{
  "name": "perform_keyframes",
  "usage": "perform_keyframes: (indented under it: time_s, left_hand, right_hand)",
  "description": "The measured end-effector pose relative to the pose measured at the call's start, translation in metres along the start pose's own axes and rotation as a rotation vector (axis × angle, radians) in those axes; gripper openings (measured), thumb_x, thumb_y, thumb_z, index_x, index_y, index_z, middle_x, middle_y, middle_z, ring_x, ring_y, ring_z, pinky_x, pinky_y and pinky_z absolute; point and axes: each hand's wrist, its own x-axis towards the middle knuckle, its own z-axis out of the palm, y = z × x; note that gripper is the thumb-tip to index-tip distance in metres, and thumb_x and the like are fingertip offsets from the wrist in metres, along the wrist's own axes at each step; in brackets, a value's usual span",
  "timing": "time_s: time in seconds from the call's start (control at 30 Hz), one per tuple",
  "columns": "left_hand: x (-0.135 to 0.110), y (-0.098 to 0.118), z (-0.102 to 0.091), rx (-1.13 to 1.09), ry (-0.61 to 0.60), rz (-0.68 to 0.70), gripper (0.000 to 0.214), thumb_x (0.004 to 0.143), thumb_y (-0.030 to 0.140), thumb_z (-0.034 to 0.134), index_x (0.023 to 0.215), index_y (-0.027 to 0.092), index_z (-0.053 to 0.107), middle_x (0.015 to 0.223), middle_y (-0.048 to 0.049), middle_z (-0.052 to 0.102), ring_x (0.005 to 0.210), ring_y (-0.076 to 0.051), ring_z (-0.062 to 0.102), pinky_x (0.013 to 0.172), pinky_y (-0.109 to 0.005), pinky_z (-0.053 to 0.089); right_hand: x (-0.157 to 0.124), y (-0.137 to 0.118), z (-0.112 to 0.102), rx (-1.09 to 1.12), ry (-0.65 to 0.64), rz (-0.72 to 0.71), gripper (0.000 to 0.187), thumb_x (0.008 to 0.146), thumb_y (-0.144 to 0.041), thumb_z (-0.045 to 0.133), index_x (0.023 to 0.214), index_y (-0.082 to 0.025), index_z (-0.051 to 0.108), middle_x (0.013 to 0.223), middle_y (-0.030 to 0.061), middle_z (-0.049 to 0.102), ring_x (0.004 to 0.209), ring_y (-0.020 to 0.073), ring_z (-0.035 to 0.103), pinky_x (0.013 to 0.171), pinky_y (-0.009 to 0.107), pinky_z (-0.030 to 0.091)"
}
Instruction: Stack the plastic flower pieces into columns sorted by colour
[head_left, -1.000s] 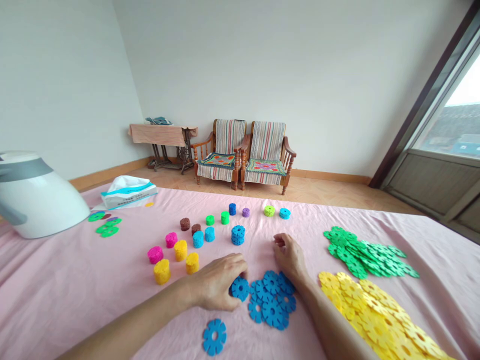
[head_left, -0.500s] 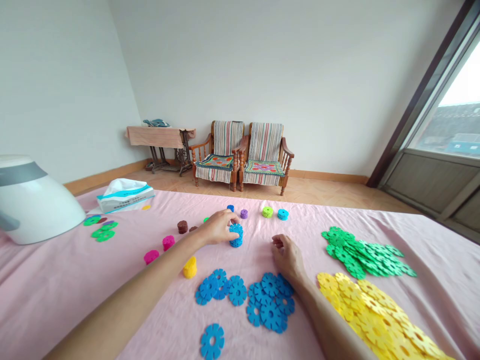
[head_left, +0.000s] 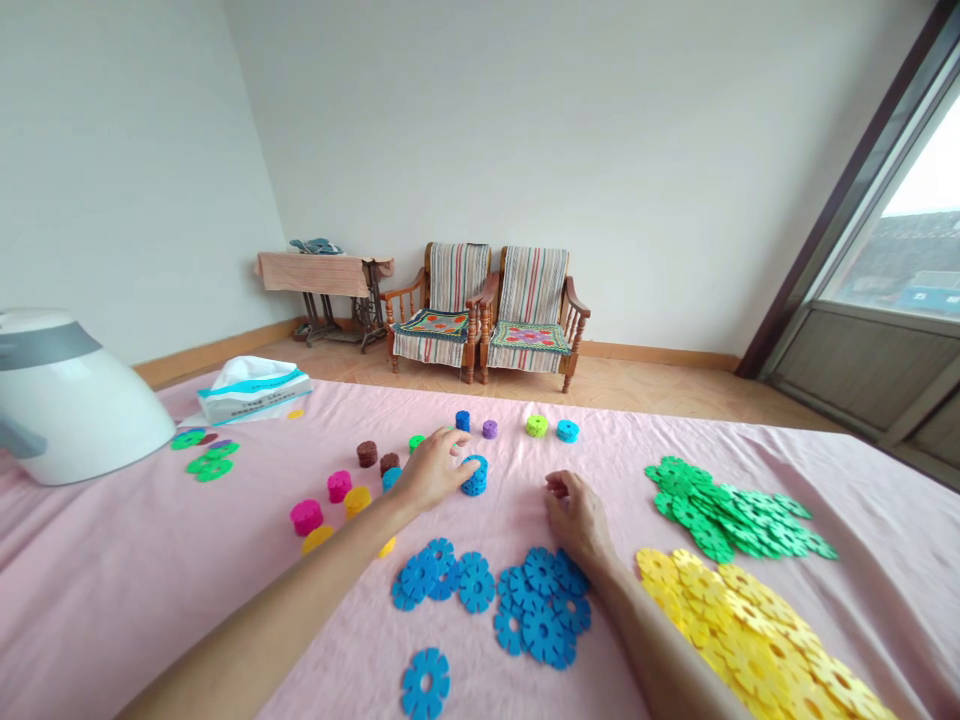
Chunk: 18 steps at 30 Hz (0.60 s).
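In the head view, center of the pink cloth: left hand is at the tall blue stack, coming in from its left side. Grip there is wide: fingers parted, thumb away from them, nothing seen between. Thumb overlaps the stack top; can't tell if it's touching.

Right hand is down by the cloth, fingers loosely curled, to the right of that stack and apart from it. Can't tell if it holds anything. Its wrist is right next to the blue disc pile.

Other blue parts: loose cluster left of the pile, one single blue disc nearer the wearer.

Right side: green disc pile, with yellow disc pile closer in.

Short stacks around the left arm: magenta stacks, brown stacks, yellow stacks partly hidden by it. Far row, left to right: dark blue, purple, lime, light blue.

Far left: kettle, tissue box beside it.
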Motion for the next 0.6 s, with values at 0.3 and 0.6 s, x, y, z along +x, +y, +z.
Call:
perform_keyframes:
  time_s: [0.3, 0.6]
  left_hand:
    - [-0.053, 0.002, 0.03, 0.022, 0.088, -0.111, 0.052, 0.078, 0.018, 0.047, 0.129, 0.012, 0.039, 0.129, -0.0144, 0.045, 0.123, -0.025, 0.039, 0.104, -0.039, 0.032]
    - [-0.051, 0.009, 0.033, 0.076, 0.04, -0.148, 0.055, 0.075, 0.02, 0.049, 0.128, 0.01, 0.04, 0.121, -0.0167, 0.048, 0.116, -0.03, 0.043, 0.099, -0.043, 0.034]
  right_hand:
    - [-0.001, -0.031, 0.005, 0.036, -0.106, -0.087, 0.03, 0.079, -0.018, 0.042, 0.099, -0.015, 0.064, 0.094, 0.0081, 0.065, 0.088, 0.0194, 0.059, 0.079, 0.031, 0.045]
    - [0.002, -0.079, 0.024, -0.185, -0.213, -0.137, 0.04, 0.081, -0.014, 0.041, 0.119, -0.011, 0.055, 0.121, 0.0117, 0.059, 0.113, 0.024, 0.05, 0.095, 0.036, 0.035]
